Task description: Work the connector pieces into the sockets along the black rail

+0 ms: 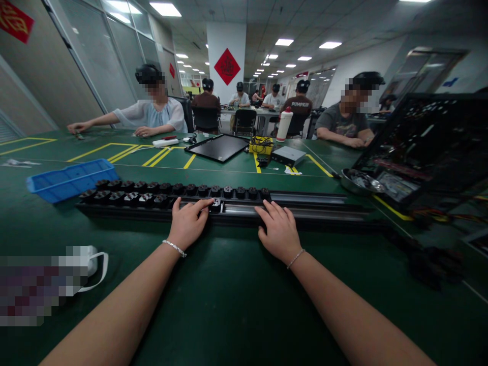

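Observation:
A long black track (244,217) with two parallel channels lies across the green table in front of me. Small black socket-like blocks (163,199) fill the left stretch of both channels; silvery strip shows at the right. My left hand (188,219) rests over the near channel, fingers extended, its index fingertip touching the rightmost block (216,204) there. Farther right, my right hand (280,227) lies with fingers spread on the near channel's bare stretch, holding nothing. Part of the near row is hidden behind my left hand.
A blue plastic bin (72,180) stands left of the track. Beyond it lie a black flat panel (218,147), a yellow box with cables (261,146) and a grey drive (288,155). At right are a metal bowl (356,185) and an open computer case (423,147). Co-workers sit opposite.

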A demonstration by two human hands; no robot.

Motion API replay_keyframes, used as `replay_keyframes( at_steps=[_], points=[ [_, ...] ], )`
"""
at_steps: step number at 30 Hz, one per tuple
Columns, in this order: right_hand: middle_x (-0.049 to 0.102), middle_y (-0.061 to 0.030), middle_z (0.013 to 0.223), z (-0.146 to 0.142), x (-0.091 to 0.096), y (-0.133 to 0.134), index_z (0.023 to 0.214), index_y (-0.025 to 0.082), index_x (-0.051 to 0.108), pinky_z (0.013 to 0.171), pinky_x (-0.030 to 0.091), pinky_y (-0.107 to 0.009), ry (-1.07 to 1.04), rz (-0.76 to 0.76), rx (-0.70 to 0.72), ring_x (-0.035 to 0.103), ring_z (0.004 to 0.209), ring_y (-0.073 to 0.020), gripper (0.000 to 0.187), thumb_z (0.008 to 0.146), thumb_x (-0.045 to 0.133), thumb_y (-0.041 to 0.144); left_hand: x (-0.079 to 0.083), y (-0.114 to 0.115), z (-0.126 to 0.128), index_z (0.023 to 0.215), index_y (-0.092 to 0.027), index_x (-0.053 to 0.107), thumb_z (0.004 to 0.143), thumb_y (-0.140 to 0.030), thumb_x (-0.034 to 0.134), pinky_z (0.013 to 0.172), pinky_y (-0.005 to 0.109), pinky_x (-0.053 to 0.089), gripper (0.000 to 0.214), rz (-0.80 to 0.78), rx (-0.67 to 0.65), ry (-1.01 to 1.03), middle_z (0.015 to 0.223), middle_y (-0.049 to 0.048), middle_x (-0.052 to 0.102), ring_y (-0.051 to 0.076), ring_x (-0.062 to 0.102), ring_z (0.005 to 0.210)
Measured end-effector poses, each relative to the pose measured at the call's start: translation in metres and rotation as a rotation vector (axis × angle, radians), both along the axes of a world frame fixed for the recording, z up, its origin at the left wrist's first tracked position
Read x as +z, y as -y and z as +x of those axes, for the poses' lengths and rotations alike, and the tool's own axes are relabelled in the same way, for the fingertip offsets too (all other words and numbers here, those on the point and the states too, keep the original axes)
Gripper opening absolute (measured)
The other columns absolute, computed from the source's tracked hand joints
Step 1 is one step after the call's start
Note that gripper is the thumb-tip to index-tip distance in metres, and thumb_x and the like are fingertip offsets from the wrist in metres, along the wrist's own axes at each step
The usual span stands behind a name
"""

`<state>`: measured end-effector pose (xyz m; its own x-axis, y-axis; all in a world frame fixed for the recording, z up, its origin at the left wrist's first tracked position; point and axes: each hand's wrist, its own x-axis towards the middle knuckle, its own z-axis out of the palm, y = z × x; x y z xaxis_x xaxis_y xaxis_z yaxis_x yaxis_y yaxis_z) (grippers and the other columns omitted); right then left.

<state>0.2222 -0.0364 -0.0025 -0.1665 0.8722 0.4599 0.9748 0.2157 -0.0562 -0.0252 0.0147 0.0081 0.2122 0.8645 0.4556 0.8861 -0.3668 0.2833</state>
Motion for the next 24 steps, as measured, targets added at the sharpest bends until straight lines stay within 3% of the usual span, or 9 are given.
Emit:
replay_keyframes(
  at_steps=[24],
  points=[
    [0.043, -0.0054, 0.139, -0.0001, -0.0002, 0.0002, 0.126, 0.027, 0.048, 0.104, 0.021, -0.045, -0.005, 0.007, 0.002, 0.033, 0.128, -0.0232, 0.049, 0.078, 0.048, 0.024, 0.0036, 0.0022, 0.0021, 0.114, -0.036, 0.058, 0.086, -0.032, 0.038, 0.108, 0.054, 0.01, 0.034, -0.029, 0.014, -0.001, 0.093, -0.002, 0.07, 0.017, 0.06, 0.086]
  ],
)
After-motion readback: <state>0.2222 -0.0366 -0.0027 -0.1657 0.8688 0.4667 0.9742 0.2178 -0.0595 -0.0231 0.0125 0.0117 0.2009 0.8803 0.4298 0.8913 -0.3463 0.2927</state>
